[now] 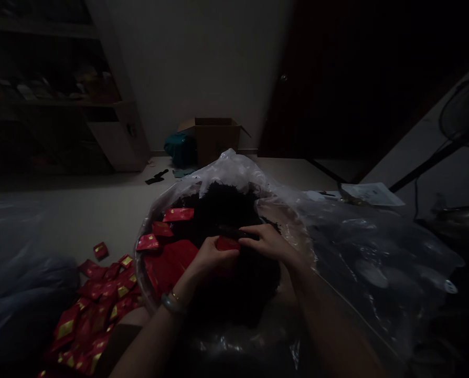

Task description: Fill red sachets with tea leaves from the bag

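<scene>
My left hand point(214, 255) is closed around a small red packet point(227, 244), above a heap of dark, loose tea-like leaves point(230, 205). My right hand point(268, 240) pinches a dark scoop-like tool point(230, 231), its tip beside the packet's upper edge; dim light hides its exact shape. The leaves fill a round container lined with a clear plastic bag point(234, 163). Flat red packets point(171, 262) lie on the leaves at the left, with several smaller red packets point(178, 214) by the rim.
Many red packets with gold labels point(96, 294) are piled on the floor at left. Behind the container stands an open cardboard box point(217, 139) next to a teal bag point(180, 148). Clear plastic sheeting point(360, 252) spreads to the right, and a fan point(465, 110) stands far right.
</scene>
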`<state>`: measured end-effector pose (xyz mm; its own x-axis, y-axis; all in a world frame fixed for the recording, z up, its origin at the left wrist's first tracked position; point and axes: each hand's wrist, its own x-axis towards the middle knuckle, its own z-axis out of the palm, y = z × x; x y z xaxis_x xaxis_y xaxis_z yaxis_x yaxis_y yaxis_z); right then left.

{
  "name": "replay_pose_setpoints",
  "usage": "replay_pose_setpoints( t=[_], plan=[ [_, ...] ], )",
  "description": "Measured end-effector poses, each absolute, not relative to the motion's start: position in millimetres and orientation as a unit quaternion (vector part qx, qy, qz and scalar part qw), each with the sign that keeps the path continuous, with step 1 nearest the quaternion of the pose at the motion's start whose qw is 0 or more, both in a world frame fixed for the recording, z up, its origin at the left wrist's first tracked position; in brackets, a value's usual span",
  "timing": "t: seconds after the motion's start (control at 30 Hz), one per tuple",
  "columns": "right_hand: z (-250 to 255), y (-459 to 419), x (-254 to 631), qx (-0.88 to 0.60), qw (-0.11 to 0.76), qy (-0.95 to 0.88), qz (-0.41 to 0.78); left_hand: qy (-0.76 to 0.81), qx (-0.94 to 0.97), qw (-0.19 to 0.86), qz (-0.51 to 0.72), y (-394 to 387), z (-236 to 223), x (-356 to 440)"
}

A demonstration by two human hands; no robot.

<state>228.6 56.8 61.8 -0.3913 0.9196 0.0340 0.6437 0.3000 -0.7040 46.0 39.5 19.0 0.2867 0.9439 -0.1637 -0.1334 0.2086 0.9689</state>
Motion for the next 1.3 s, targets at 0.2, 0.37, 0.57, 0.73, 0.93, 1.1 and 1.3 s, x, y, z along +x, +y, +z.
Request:
replay_pose_setpoints(
  t=[0.2, 0.37, 0.57, 0.73, 0.93, 1.1, 1.3],
  plan=[
    [65.3, 55.8, 227.0, -0.522, 0.218, -0.765, 0.308, 0.424, 0.486, 0.652, 0.399, 39.8, 16.1, 45.7],
    [64.5, 57.0, 226.7, -0.504, 0.213, -0.781, 0.302, 0.43, 0.488, 0.648, 0.397, 37.7, 17.3, 47.4],
    [65.0, 56.8, 227.3, -0.5, 0.199, -0.794, 0.283, 0.412, 0.468, 0.638, 0.453, 43.9, 24.1, 43.6],
    [67.4, 54.5, 225.4, -0.487, 0.187, -0.8, 0.296, 0.444, 0.439, 0.596, 0.505, 52.1, 22.2, 36.9],
    [60.3, 54.5, 221.3, -0.482, 0.179, -0.798, 0.314, 0.442, 0.441, 0.587, 0.516, 52.8, 13.2, 37.2],
    [53.2, 56.9, 215.4, -0.49, 0.183, -0.795, 0.307, 0.45, 0.446, 0.585, 0.507, 51.8, 13.2, 39.9],
    [58.8, 55.3, 212.3, -0.497, 0.191, -0.791, 0.3, 0.447, 0.436, 0.601, 0.499, 52.9, 14.4, 38.6]
  ],
)
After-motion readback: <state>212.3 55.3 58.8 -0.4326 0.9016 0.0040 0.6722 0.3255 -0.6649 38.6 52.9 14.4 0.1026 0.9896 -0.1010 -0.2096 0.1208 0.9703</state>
